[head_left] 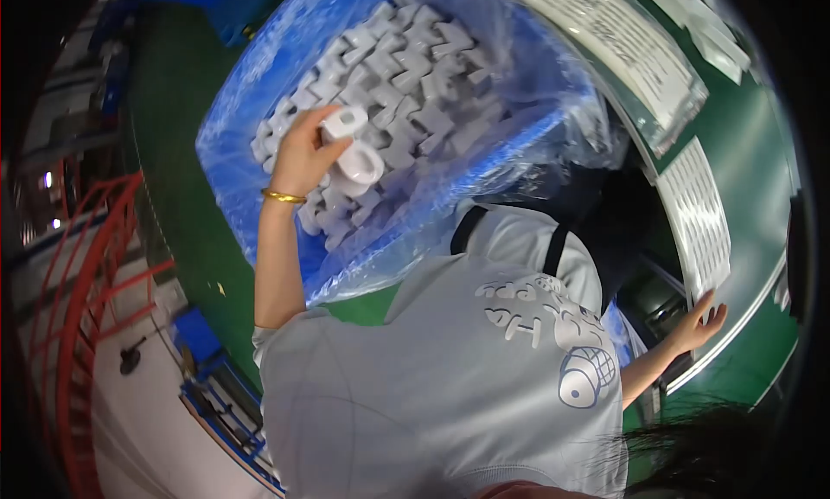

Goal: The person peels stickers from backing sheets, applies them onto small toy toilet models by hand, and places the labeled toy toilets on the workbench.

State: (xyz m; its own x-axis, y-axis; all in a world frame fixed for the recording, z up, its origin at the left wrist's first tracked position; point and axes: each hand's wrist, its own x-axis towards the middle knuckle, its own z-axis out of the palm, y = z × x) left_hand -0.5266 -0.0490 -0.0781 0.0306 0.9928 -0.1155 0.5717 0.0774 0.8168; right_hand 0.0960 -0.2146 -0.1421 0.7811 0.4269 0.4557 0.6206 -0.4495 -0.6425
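Observation:
My left hand (303, 153), with a gold bracelet at the wrist, holds a white plastic part (347, 121) between thumb and fingers. Just below it, another white rounded part (359, 166) lies close against or touching the held one. Both are over a blue bin (226, 127) lined with clear plastic, where several similar white pieces (415, 67) lie in packed rows. At the far right, my right hand (702, 324) has its fingers apart and holds nothing. Its fingertips are at the lower end of a white ribbed panel (696, 218); whether they touch is unclear.
A green work surface (756, 188) with a metal edge runs along the right. Bagged white ribbed pieces (618, 45) lie at the upper right. Red railings (86, 283) stand at the left, and a blue-framed rack (225, 404) is at the lower left.

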